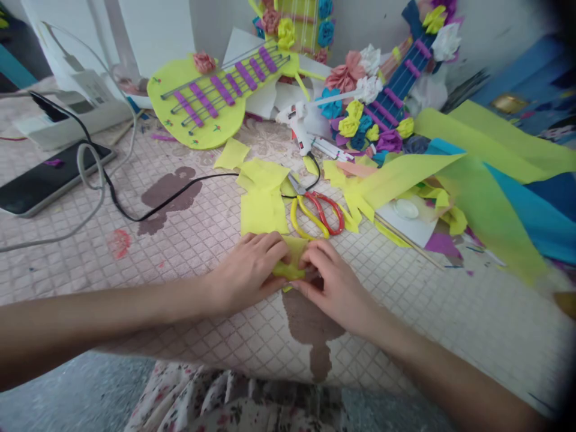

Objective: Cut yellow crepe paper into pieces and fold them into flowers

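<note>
Yellow crepe-paper piece (pixel 295 251), frame centre: pinched by left hand (pixel 249 264) and right hand (pixel 336 285), folds partly hidden; likely light, soft, easily torn; best held by edges.

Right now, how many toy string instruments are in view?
3: one yellow instrument left of the glue gun; a second yellow instrument behind it, cut off by the top edge; a blue instrument at upper right.

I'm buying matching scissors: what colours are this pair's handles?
One yellow handle, one red handle; the head view shows both.
</note>
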A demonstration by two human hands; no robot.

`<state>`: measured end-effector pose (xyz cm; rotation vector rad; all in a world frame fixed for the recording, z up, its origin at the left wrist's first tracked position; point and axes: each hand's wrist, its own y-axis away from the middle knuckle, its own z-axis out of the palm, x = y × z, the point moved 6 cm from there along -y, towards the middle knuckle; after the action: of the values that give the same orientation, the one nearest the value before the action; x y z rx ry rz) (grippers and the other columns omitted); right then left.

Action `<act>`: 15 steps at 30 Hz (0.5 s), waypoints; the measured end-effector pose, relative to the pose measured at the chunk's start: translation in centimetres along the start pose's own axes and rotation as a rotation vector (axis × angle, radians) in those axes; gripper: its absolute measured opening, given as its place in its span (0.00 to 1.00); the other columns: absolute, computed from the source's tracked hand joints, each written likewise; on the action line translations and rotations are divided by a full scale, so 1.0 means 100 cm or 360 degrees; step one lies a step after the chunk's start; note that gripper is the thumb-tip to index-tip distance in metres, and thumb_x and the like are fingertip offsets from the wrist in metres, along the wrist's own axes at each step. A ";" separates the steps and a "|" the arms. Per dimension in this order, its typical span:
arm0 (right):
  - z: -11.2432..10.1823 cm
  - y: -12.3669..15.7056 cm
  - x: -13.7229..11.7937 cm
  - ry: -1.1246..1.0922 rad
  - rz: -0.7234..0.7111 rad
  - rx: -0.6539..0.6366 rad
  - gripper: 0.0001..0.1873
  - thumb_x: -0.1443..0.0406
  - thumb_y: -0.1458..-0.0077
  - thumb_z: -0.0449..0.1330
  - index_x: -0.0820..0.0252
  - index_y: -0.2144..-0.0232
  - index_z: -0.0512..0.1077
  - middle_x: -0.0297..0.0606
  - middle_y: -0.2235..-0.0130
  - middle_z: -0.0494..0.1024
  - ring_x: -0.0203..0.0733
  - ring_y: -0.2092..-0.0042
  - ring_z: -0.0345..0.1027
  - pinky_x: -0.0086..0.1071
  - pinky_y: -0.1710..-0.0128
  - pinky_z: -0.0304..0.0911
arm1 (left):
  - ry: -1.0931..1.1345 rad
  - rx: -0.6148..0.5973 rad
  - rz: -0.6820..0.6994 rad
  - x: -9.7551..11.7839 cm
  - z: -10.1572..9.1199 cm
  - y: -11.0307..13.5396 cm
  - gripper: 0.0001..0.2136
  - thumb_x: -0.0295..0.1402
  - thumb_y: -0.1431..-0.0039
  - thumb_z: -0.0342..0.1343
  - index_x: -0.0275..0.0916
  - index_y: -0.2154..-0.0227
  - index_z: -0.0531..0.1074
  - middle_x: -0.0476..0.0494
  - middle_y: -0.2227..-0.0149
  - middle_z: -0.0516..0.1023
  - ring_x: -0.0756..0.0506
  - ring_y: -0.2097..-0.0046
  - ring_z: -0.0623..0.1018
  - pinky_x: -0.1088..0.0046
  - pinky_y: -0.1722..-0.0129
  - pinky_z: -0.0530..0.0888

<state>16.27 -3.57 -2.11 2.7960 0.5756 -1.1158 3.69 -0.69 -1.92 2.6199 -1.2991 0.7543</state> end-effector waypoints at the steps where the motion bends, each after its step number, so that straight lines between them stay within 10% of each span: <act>1: -0.002 0.000 0.002 0.0016 -0.0008 0.0014 0.10 0.72 0.47 0.58 0.57 0.67 0.60 0.37 0.61 0.62 0.40 0.61 0.63 0.35 0.62 0.65 | -0.0009 -0.0012 -0.0004 0.000 0.000 -0.001 0.07 0.31 0.44 0.55 0.36 0.64 0.65 0.42 0.62 0.71 0.42 0.59 0.72 0.63 0.60 0.68; 15: -0.010 -0.004 0.005 -0.0054 -0.0002 0.0066 0.08 0.72 0.47 0.57 0.57 0.66 0.62 0.35 0.63 0.64 0.34 0.68 0.63 0.30 0.68 0.64 | 0.0138 0.0053 0.0006 -0.003 -0.004 0.001 0.06 0.32 0.42 0.54 0.37 0.64 0.65 0.44 0.63 0.71 0.45 0.61 0.72 0.66 0.61 0.67</act>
<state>17.15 -2.86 -1.65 2.8058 0.5572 -1.1864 3.29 -0.40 -1.74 2.5793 -1.2797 0.8869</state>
